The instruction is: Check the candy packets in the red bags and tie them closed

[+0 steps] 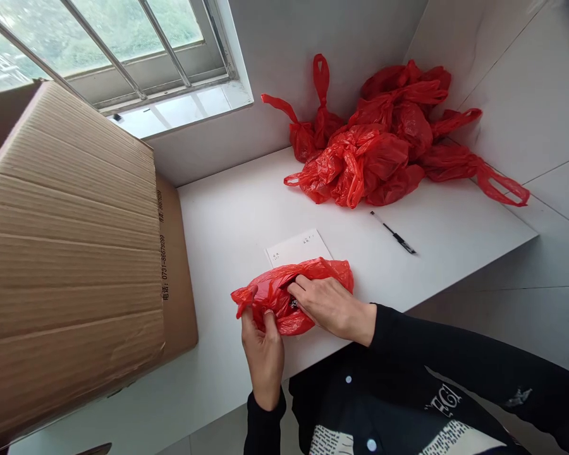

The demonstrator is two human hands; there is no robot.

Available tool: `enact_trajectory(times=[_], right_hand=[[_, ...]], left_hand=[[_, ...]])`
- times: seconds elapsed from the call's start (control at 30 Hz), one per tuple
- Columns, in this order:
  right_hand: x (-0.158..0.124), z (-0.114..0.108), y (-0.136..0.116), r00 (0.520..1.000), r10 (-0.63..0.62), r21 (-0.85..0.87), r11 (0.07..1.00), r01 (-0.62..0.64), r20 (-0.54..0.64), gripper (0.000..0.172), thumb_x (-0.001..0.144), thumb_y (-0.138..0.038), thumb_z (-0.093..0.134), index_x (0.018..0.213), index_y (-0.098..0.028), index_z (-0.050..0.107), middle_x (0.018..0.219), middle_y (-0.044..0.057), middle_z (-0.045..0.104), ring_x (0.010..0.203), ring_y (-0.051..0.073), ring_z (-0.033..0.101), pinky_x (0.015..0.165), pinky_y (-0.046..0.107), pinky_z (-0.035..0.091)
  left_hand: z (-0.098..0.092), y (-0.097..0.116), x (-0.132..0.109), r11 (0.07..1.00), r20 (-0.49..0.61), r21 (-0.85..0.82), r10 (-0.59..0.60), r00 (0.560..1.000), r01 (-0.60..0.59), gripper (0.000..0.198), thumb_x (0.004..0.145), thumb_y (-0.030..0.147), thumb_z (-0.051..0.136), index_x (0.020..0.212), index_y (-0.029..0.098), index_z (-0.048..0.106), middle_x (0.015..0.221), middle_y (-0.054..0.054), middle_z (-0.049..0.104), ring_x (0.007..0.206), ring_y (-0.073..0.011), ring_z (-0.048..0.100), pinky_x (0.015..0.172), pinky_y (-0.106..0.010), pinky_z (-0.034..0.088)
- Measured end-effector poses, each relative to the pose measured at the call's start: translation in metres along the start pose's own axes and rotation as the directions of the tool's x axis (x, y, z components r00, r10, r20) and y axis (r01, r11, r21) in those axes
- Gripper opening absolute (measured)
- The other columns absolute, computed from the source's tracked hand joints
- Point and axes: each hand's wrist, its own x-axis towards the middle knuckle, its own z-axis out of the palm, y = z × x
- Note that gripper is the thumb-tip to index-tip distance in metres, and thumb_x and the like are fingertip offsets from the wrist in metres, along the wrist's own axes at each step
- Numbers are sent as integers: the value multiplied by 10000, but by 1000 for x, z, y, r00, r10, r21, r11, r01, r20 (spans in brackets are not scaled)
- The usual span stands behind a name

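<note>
Under right hand [332, 308], crinkled plastic bag [271, 291]

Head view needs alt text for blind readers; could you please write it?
The left hand and right hand grip a red bag on a white table. A cardboard box stands nearby; a pen and piled red bags lie beyond.

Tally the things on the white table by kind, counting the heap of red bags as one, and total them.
red bag, held by left hand and right hand: 1
heap of red bags: 1
black pen: 1
white paper: 1
cardboard box: 1
Total: 5
</note>
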Motion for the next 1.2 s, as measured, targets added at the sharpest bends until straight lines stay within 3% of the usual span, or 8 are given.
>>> enact_trajectory(times=[0.1, 0.27, 0.4, 0.57, 0.8, 0.93, 1.07, 1.2], right_hand=[[-3, -2, -1, 998, 48, 47, 998, -46, -30, 139, 975, -145, 492, 1112, -158, 513, 1024, 57, 627, 755, 188, 660, 532, 310, 369], [-7, -3, -4, 994, 106, 63, 993, -104, -29, 247, 984, -148, 484, 1231, -159, 477, 1005, 63, 653, 802, 201, 678, 545, 301, 386], [-11, -9, -6, 989, 149, 53, 988, -148, -15, 296, 989, -142, 478, 1283, -162, 462, 1028, 70, 640, 827, 208, 673, 571, 307, 435], [-13, -14, -5, 981, 193, -6, 981, -193, -10, 235, 987, -147, 475, 1216, -183, 509, 1176, 109, 573, 838, 211, 650, 559, 311, 462], [-14, -16, -3, 981, 194, 3, 981, -194, 9, 284, 971, -98, 467, 1240, -162, 531, 1083, 87, 582, 760, 183, 618, 526, 310, 431], [-12, -28, -5, 986, 161, 34, 987, -160, -35, 245, 980, -96, 470, 1167, -192, 597, 1112, 76, 578, 758, 160, 608, 521, 288, 399], [-5, -32, -4, 996, 53, 125, 991, -43, -73, 350, 1005, -142, 467, 1318, -280, 543, 1162, 60, 586, 803, 161, 618, 517, 260, 377], [-3, -29, 1, 991, 95, 128, 988, -83, -92, 395, 982, -96, 460, 1348, -238, 499, 1230, 85, 582, 800, 157, 615, 500, 256, 357]], left_hand=[[0, -1, -3, 998, -18, 52, 44, 999, -43, 280, 964, 332, 470, 1144, 241, 665, 1054, -53, 690, 972, -232, 644, 849, -374, 522], [-1, -2, -3, 983, -38, 142, 119, 992, -112, 202, 907, 268, 493, 924, 219, 689, 1026, -64, 673, 975, -237, 618, 855, -367, 491], [-4, 6, 1, 967, -12, 239, 91, 996, -85, 197, 904, 288, 525, 777, 207, 652, 877, -80, 671, 839, -259, 624, 789, -414, 497], [-2, 19, 3, 966, 215, 170, 155, 964, -193, 247, 889, 440, 650, 1039, 247, 687, 1033, -39, 738, 922, -236, 691, 818, -373, 548], [1, 1, 8, 970, 8, 227, 89, 996, -89, 261, 910, 450, 594, 960, 211, 688, 893, -68, 741, 808, -277, 697, 735, -421, 541], [4, -3, 7, 969, -33, 195, 159, 987, -149, 287, 925, 361, 562, 1162, 217, 634, 1074, -85, 716, 999, -287, 674, 889, -468, 533], [6, -3, 3, 964, -15, 122, 242, 970, -238, 252, 928, 317, 559, 1164, 239, 602, 1171, -70, 661, 1112, -254, 629, 994, -458, 513], [6, -1, -5, 952, -64, 90, 298, 952, -292, 364, 912, 308, 604, 1265, 238, 551, 1377, -113, 514, 1256, -271, 543, 1053, -479, 490]])
